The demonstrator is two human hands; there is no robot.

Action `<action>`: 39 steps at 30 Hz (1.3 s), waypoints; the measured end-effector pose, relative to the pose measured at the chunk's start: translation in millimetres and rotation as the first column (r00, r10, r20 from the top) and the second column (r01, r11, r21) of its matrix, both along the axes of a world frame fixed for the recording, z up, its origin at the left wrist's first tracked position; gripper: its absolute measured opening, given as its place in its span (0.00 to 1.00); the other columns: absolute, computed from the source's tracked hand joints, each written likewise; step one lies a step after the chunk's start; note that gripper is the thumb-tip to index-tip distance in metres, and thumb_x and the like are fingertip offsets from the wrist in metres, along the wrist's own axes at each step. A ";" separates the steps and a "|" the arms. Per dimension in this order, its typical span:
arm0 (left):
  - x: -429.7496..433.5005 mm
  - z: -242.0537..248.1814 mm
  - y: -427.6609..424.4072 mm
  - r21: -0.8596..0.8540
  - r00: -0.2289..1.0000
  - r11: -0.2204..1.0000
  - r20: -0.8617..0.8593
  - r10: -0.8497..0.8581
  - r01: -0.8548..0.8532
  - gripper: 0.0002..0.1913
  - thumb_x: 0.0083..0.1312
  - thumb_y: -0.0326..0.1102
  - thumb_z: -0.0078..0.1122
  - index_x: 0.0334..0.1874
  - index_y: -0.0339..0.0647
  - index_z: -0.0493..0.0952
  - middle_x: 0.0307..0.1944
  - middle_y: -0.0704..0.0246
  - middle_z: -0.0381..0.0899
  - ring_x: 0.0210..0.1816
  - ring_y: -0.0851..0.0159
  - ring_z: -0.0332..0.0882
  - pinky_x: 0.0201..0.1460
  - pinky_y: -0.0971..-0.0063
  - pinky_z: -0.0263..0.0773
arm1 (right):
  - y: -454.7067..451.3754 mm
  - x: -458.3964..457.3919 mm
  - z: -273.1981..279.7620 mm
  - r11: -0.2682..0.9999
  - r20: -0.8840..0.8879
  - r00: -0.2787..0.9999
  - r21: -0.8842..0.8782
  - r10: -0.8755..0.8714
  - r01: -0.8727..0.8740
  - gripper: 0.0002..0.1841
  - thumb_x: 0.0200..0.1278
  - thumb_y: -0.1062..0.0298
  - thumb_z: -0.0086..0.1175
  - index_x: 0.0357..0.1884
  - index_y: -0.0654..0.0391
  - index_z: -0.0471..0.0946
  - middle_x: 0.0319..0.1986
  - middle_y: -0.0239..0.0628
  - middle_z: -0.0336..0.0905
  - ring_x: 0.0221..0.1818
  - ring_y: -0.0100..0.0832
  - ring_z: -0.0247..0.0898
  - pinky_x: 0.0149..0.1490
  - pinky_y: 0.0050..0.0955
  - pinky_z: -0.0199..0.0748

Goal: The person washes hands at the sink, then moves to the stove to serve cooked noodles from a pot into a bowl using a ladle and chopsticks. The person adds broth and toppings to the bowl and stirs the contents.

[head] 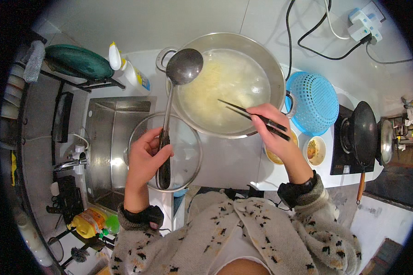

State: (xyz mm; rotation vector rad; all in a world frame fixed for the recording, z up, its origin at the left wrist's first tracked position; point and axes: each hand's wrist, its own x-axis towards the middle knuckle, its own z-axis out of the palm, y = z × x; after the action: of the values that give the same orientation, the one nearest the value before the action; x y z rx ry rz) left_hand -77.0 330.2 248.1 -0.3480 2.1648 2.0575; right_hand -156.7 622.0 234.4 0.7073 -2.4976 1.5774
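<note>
My left hand (148, 154) grips the black handle of a metal ladle (184, 67). The ladle's bowl is over the left rim of a large steel pot (277, 79), beside the pot's left loop handle. In my right hand (270, 129) is a pair of black chopsticks (239, 109), their tips slightly apart over the pot. Pale yellow noodle-like strands (211, 82) lie in cloudy, steaming liquid (251, 72); whether the chopstick tips touch it, I cannot tell. Below the ladle's shaft, a glass lid (187, 154) with a metal rim rests partly over the sink's edge.
A steel sink (101, 137) with a faucet (70, 164) is on the left, behind it a spray bottle (137, 77). To the right are a blue plastic colander (315, 103), a small bowl of food (316, 151) and a black wok (363, 134). Power cables (321, 55) hang behind.
</note>
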 end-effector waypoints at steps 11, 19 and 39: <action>-1.3 -10.1 -25.3 0.041 0.999 0.998 -0.025 -0.040 0.041 0.22 0.55 0.21 0.57 0.53 0.30 0.67 0.33 0.71 0.76 0.30 0.77 0.73 0.33 0.85 0.70 | -55.5 -27.5 -31.3 0.998 -0.003 0.999 -0.029 0.050 -0.051 0.03 0.57 0.74 0.52 0.31 0.62 0.75 0.27 0.34 0.74 0.27 0.22 0.69 0.32 0.19 0.67; -2.9 -12.2 -34.2 0.240 0.997 0.970 0.041 -0.062 0.051 0.21 0.57 0.26 0.56 0.53 0.31 0.68 0.30 0.69 0.76 0.27 0.76 0.72 0.30 0.84 0.68 | -59.0 -56.9 -47.8 0.934 0.589 0.805 -0.246 -0.068 0.258 0.07 0.60 0.70 0.48 0.30 0.64 0.72 0.27 0.38 0.74 0.25 0.32 0.77 0.28 0.21 0.75; -11.5 -2.9 -37.6 0.393 0.991 0.918 0.096 -0.088 0.043 0.19 0.60 0.36 0.52 0.52 0.33 0.70 0.21 0.68 0.75 0.19 0.75 0.71 0.22 0.85 0.66 | 10.4 -83.3 -10.8 0.439 0.734 0.526 -0.679 0.430 0.588 0.08 0.59 0.72 0.46 0.34 0.68 0.70 0.26 0.51 0.75 0.28 0.40 0.76 0.32 0.24 0.80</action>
State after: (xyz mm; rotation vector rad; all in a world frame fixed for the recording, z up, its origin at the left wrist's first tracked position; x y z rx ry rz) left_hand -88.5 292.6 245.2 -0.3262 1.6256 2.3010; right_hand -240.0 632.3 223.7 -0.5919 -1.2307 3.2901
